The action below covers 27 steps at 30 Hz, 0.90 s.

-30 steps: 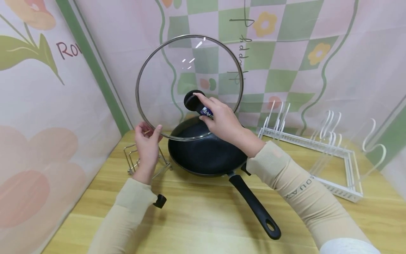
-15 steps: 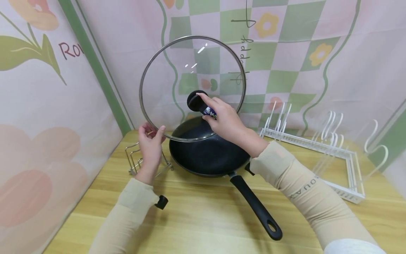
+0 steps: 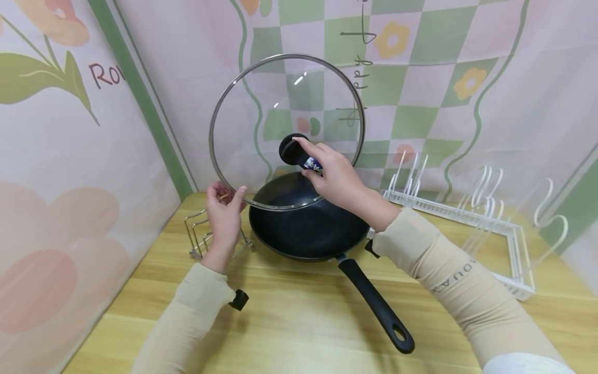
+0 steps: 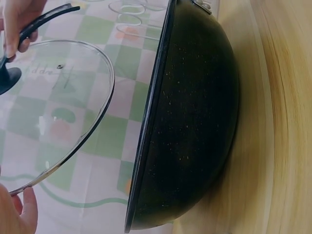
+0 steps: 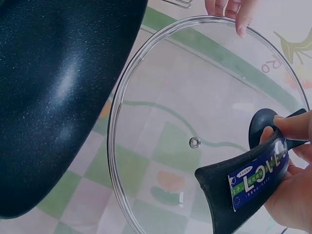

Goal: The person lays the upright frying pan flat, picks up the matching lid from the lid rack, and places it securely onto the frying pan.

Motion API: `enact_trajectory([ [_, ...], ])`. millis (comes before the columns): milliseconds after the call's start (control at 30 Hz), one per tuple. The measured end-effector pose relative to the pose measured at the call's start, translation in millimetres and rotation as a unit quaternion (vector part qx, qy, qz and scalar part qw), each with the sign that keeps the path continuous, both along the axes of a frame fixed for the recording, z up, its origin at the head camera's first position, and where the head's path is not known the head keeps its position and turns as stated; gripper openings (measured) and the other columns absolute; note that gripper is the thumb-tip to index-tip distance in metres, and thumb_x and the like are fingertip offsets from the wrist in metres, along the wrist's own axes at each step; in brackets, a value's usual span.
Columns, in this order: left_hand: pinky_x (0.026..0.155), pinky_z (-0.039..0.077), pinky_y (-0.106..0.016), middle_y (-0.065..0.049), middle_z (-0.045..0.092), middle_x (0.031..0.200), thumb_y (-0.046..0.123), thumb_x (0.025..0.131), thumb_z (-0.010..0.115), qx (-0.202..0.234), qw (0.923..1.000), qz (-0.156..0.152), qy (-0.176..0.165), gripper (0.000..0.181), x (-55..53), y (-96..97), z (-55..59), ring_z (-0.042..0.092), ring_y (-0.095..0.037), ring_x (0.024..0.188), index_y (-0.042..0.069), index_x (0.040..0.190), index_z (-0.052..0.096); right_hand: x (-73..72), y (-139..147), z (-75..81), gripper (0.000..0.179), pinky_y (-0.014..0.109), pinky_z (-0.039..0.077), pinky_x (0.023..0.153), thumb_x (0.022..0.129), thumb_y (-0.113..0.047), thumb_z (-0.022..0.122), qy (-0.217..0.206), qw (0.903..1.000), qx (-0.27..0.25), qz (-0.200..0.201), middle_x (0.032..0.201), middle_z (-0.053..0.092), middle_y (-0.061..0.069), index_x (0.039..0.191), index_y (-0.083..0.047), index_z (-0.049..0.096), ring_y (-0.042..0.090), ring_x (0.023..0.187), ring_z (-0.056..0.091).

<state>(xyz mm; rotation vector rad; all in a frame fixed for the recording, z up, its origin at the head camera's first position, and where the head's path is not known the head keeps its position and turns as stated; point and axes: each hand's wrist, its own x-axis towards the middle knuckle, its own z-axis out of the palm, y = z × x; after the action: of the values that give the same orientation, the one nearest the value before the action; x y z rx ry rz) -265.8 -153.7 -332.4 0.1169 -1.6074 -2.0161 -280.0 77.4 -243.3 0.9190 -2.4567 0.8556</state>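
Observation:
A round glass lid [image 3: 252, 119] with a metal rim is held tilted up above a black wok [image 3: 303, 234]. My right hand [image 3: 338, 176] grips the lid's black handle [image 3: 293, 149]; in the right wrist view this handle [image 5: 243, 180] has a curved arm bearing a blue "LOVE" label. At the lid's lower left edge, my left hand [image 3: 224, 210] pinches the rim between thumb and fingers. The left wrist view shows the wok's dark outer side [image 4: 190, 117] on the table, apart from the lid [image 4: 53, 112].
A small wire rack [image 3: 198, 234] stands on the wooden table [image 3: 289, 322], behind my left wrist. To the right is a white rack [image 3: 518, 254] with upright prongs and hooks. The wok's long handle [image 3: 376, 306] points toward the front right. Printed cloth walls [image 3: 420, 52] enclose the back and left.
The lid and both hands have shifted slightly right in the head view, with both holds unchanged. The wok and racks have stayed in nearly the same place.

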Motion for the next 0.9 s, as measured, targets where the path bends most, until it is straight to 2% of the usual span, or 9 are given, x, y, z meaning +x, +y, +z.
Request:
enact_trajectory([
  [600,0.07,0.058,-0.024,-0.007,0.05,0.103,-0.001,0.094,0.072,-0.005,0.9999,-0.005,-0.01,0.032,9.9,7.9,7.3,0.057,-0.009,0.082,0.001,0.116,0.048,4.5,8.9,4.6,0.063,0.049,0.05,0.096,0.099,-0.001,0.065,-0.002,1.0,-0.002,0.004,0.135,0.059,0.021,0.157,-0.01,0.041,0.035,0.113,0.059],
  [900,0.069,0.057,-0.021,-0.007,0.051,0.104,-0.003,0.095,0.07,0.005,0.9997,-0.022,-0.007,0.032,11.3,9.1,5.7,0.057,-0.011,0.083,0.002,0.116,0.047,3.1,13.1,5.6,0.064,0.049,0.05,0.091,0.098,0.001,0.065,0.012,0.9999,-0.003,0.008,0.133,0.06,0.022,0.157,-0.011,0.043,0.036,0.107,0.059],
])
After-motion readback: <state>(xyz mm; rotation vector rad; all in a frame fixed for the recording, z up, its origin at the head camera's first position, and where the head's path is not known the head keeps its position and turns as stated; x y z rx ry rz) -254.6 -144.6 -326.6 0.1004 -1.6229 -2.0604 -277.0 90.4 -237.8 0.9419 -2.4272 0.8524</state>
